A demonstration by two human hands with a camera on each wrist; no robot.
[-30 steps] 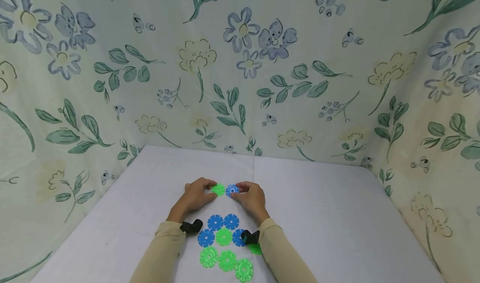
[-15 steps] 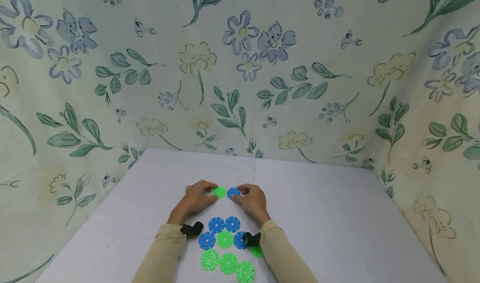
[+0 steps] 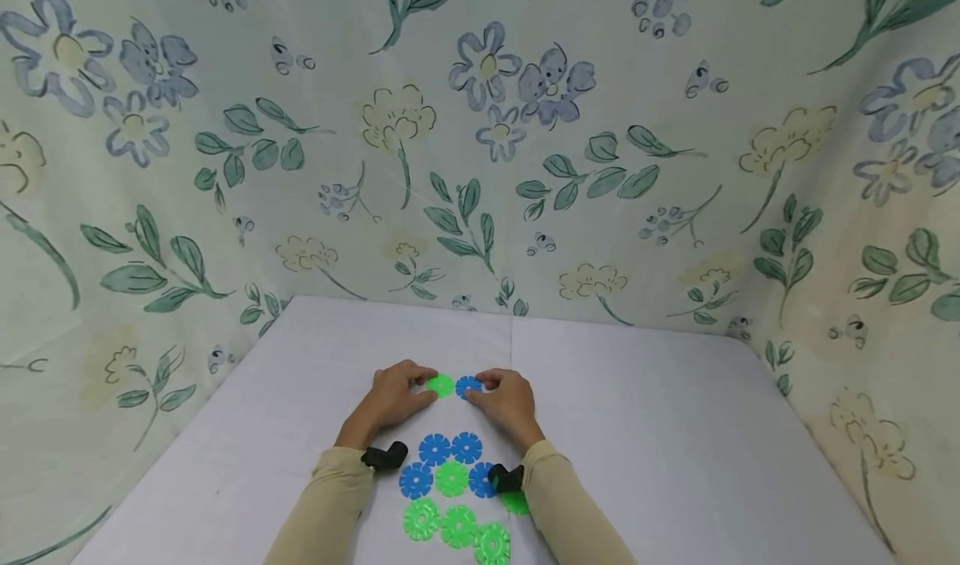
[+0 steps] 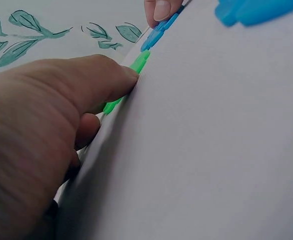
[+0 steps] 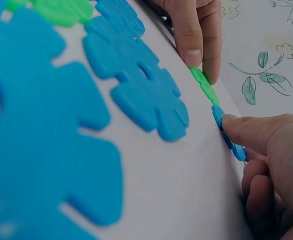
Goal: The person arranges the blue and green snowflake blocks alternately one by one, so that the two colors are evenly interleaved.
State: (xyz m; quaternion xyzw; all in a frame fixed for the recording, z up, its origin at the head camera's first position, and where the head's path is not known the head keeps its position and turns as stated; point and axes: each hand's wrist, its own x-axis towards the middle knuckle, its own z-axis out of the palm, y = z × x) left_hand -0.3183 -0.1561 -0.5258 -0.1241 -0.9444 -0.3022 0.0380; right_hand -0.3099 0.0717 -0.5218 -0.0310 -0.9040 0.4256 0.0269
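In the head view my left hand (image 3: 393, 394) holds a green notched plastic disc (image 3: 441, 385) by its edge, between thumb and fingers. Just to its right, a blue notched disc (image 3: 468, 387) is held the same way by my right hand (image 3: 510, 402). These two discs lie side by side, very close; I cannot tell whether they touch. The left wrist view has the thumb on the green disc (image 4: 140, 62), with the blue disc (image 4: 159, 35) beyond it. From the right wrist, the thumb sits on the blue disc (image 5: 217, 117), low at the table surface.
Nearer my body lie several more discs, including a blue disc (image 3: 434, 449), a green disc (image 3: 452, 478) and a green disc (image 3: 422, 518). My right wrist camera (image 3: 506, 477) partly covers a few. A white table (image 3: 637, 432) meets a floral cloth (image 3: 480, 215) behind.
Both hands keep their hold on the green and blue discs and barely move. The whole head view has shifted slightly.
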